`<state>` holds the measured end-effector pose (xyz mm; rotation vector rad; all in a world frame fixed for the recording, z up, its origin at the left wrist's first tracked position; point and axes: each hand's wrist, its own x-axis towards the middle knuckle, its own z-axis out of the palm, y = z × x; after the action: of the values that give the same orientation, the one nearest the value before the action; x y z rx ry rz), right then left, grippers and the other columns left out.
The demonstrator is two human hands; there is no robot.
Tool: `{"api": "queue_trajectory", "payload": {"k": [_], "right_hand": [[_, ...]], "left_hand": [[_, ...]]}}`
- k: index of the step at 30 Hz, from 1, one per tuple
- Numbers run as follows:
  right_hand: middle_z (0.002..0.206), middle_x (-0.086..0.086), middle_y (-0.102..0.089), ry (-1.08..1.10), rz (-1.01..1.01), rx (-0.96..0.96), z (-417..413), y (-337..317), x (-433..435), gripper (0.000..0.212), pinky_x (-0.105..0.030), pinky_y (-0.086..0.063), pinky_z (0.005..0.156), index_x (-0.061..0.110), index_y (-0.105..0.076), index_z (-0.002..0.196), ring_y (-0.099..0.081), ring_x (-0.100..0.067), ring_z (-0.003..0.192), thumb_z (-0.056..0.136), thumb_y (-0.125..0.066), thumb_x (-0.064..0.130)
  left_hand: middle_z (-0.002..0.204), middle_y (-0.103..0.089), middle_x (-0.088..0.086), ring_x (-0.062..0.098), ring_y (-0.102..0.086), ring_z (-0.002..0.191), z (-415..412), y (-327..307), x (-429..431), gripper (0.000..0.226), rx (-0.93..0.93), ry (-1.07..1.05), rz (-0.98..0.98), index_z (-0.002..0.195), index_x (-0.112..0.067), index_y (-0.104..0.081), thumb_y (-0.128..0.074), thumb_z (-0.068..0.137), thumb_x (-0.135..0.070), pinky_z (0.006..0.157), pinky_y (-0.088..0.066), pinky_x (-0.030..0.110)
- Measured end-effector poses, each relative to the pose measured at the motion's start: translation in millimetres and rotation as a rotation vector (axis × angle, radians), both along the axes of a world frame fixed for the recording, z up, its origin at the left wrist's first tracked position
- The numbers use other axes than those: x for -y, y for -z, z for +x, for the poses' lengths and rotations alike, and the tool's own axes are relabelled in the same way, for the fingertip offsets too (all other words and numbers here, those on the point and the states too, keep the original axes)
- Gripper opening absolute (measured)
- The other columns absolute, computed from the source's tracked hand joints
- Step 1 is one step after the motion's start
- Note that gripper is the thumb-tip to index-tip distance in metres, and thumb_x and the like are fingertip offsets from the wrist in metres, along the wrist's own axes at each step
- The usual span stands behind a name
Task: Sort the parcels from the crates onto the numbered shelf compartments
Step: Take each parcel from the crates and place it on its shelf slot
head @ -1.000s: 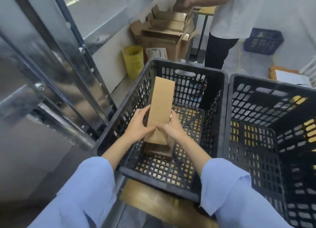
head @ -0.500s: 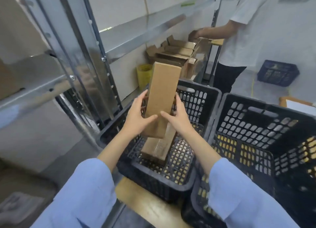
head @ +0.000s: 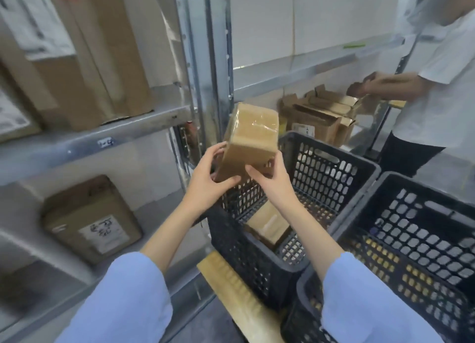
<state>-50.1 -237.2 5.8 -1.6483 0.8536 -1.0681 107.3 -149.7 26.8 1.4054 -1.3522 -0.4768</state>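
The grey metal shelf rack (head: 108,134) now fills the left half of the frame; one second ago the view looked down into the crates, so the person has turned from the crate toward the shelves. Large brown cardboard boxes (head: 84,52) stand on the upper left board, and one labelled carton (head: 90,219) lies in the compartment below.

The black perforated plastic crate (head: 334,178) sits at the centre right. The second black crate (head: 424,239) is touching it at the lower right.

The long brown cardboard parcel sealed with clear tape (head: 250,139) has risen out of the first crate and is now tilted in the air at the middle of the frame, before the rack's post. The left hand (head: 208,180) and right hand (head: 272,178) clamp its lower end, with fingers closed on opposite sides.

One smaller brown parcel (head: 268,224) remains on the crate floor.

I think the pick is finished and the placing begins. The small label (head: 106,143) on the shelf edge is too blurred to read.
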Motion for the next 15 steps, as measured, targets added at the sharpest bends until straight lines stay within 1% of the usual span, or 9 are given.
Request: {"api": "queue_trajectory", "payload": {"k": [1, 3, 5, 6, 9, 10, 12, 15], "right_hand": [[0.118, 0.019, -0.057, -0.033, 0.002, 0.007, 6, -1, -5, 0.06, -0.011, -0.046, 0.081, 0.027, -0.039, 0.134, -0.058, 0.011, 0.102, 0.087, -0.075, 0.036], [0.121, 0.017, -0.056, -0.102, 0.004, 0.012, 19, -4, -17, 0.06, -0.006, -0.046, 0.078, 0.031, -0.038, 0.131, -0.057, 0.01, 0.105, 0.084, -0.076, 0.039], [0.127, 0.016, -0.053, -0.171, 0.002, 0.007, 31, -8, -29, 0.063, -0.001, -0.044, 0.077, 0.035, -0.036, 0.129, -0.054, 0.014, 0.106, 0.082, -0.076, 0.044], [0.128, 0.017, -0.053, -0.204, -0.001, 0.009, 36, -10, -35, 0.065, -0.002, -0.044, 0.078, 0.036, -0.035, 0.129, -0.054, 0.016, 0.105, 0.08, -0.076, 0.047], [0.126, 0.02, -0.054, -0.278, -0.001, 0.012, 50, -13, -52, 0.069, -0.016, -0.045, 0.087, 0.039, -0.036, 0.128, -0.054, 0.014, 0.106, 0.073, -0.073, 0.057], [0.127, 0.019, -0.054, -0.3, 0.001, 0.012, 55, -12, -57, 0.072, -0.021, -0.045, 0.092, 0.038, -0.036, 0.13, -0.054, 0.011, 0.109, 0.072, -0.072, 0.06], [0.132, 0.016, -0.055, -0.342, 0.007, 0.014, 63, -11, -66, 0.083, -0.03, -0.044, 0.102, 0.035, -0.035, 0.139, -0.053, 0.0, 0.119, 0.071, -0.072, 0.064], [0.137, 0.018, -0.053, -0.429, 0.007, 0.031, 74, -11, -82, 0.097, -0.023, -0.042, 0.104, 0.036, -0.028, 0.147, -0.05, 0.002, 0.125, 0.068, -0.074, 0.068]], "left_hand": [[0.133, -0.052, -0.015, -0.004, -0.048, 0.123, 3, -2, -10, 0.071, -0.005, -0.027, -0.005, 0.138, -0.034, -0.042, -0.08, 0.08, -0.016, 0.091, -0.047, 0.013], [0.129, -0.051, -0.022, -0.013, -0.047, 0.117, 10, -6, -28, 0.07, -0.008, -0.084, -0.008, 0.134, -0.037, -0.041, -0.08, 0.08, -0.017, 0.085, -0.045, 0.005], [0.126, -0.051, -0.026, -0.016, -0.047, 0.113, 18, -10, -47, 0.067, -0.013, -0.147, -0.006, 0.129, -0.041, -0.041, -0.081, 0.079, -0.02, 0.08, -0.042, 0.001], [0.126, -0.051, -0.026, -0.014, -0.048, 0.113, 21, -11, -56, 0.065, -0.016, -0.173, -0.007, 0.126, -0.043, -0.042, -0.081, 0.079, -0.023, 0.08, -0.043, 0.003], [0.13, -0.05, -0.029, 0.0, -0.051, 0.118, 32, -13, -83, 0.059, -0.021, -0.236, -0.003, 0.121, -0.049, -0.043, -0.081, 0.078, -0.032, 0.083, -0.046, 0.014], [0.131, -0.048, -0.03, 0.002, -0.052, 0.118, 35, -13, -90, 0.06, -0.029, -0.249, 0.001, 0.123, -0.048, -0.043, -0.081, 0.077, -0.035, 0.084, -0.047, 0.015], [0.135, -0.046, -0.029, -0.002, -0.05, 0.121, 37, -12, -103, 0.069, -0.041, -0.256, 0.01, 0.132, -0.045, -0.041, -0.079, 0.075, -0.043, 0.086, -0.046, 0.012], [0.143, -0.046, -0.018, -0.013, -0.044, 0.123, 38, -10, -121, 0.085, -0.087, -0.27, 0.018, 0.147, -0.036, -0.034, -0.076, 0.074, -0.044, 0.093, -0.042, 0.008]]}}
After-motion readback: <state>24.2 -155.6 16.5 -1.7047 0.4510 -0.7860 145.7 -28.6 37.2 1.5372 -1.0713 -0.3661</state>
